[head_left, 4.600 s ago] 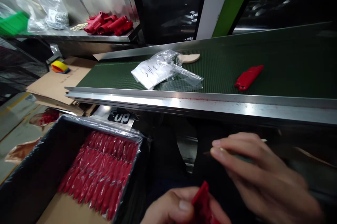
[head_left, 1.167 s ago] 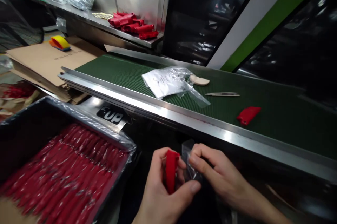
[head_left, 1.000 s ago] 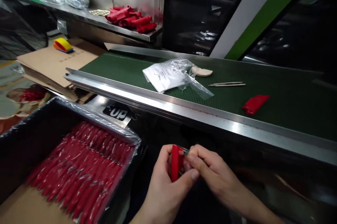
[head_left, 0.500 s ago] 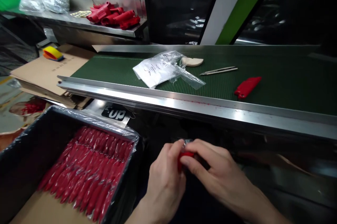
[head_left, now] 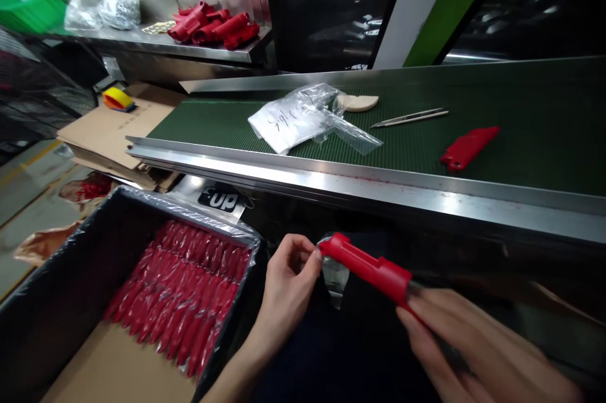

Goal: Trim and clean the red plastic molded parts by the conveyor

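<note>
Head view: red part [head_left: 367,265] held up btwn both hands, bottom ctr of frame, slanting from upper L down to lower R. L hand [head_left: 286,286]: thumb + index pinched on the part's upper-left tip, w/ a bit of clear plastic there; rest of the part sticks out past those fingertips. R hand [head_left: 473,336], blurry: fingers grasping the lower-right end, so the part's mid-length is bare btwn hands. Green belt [head_left: 208,122] runs across behind; on it, ctr to R: plastic bag w/ handwriting [head_left: 286,122], beige piece [head_left: 358,103] just beside it, tweezers [head_left: 411,117], 2nd red piece [head_left: 469,148]. Lower L: lined box [head_left: 57,292] w/ rows of wrapped red parts [head_left: 182,292].
</note>
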Demonstrator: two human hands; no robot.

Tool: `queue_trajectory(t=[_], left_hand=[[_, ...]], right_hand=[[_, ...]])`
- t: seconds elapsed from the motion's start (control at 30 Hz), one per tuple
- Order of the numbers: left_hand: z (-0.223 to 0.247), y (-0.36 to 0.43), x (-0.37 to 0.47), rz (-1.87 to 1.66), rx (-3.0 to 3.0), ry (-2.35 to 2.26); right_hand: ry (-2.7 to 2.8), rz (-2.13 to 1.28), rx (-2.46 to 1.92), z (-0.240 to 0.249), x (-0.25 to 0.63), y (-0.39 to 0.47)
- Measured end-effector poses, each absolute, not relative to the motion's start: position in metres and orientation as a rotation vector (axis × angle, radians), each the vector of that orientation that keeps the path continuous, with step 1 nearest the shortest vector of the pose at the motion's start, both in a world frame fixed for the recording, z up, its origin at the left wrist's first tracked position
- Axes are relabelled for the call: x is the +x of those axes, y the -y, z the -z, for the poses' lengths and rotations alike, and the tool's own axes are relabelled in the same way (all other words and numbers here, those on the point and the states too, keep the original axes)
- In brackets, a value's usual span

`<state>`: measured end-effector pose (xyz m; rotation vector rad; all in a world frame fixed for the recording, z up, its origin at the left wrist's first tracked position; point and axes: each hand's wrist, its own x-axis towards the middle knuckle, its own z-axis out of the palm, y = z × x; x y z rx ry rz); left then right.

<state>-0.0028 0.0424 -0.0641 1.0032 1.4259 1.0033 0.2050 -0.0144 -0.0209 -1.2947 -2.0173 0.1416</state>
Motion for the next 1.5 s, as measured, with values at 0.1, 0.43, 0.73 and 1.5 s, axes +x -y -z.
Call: queue_trajectory(t=[0.1, 0.43, 0.73, 1.5], left_hand=[[0.058, -0.037, -0.001, -0.997, 1.006, -1.4], [0.072, -0.028, -0.002, -1.101, 1.246, -1.375], [0.084, -0.004, 0.01, -1.153, 1.358, -1.39], [0.063, -0.001, -0.043, -0.673, 1.229, -1.124]], right_hand=[[2.06, -0.142, -1.23, 0.024, 0.199, 0.01], [2.482, -0.078, -0.915, 0.035, 0.207, -0.002], [1.708, -0.317, -1.533, 0.058, 0.171, 0.016], [1.592, -1.638, -1.368, 0.05, 0.14, -0.026]])
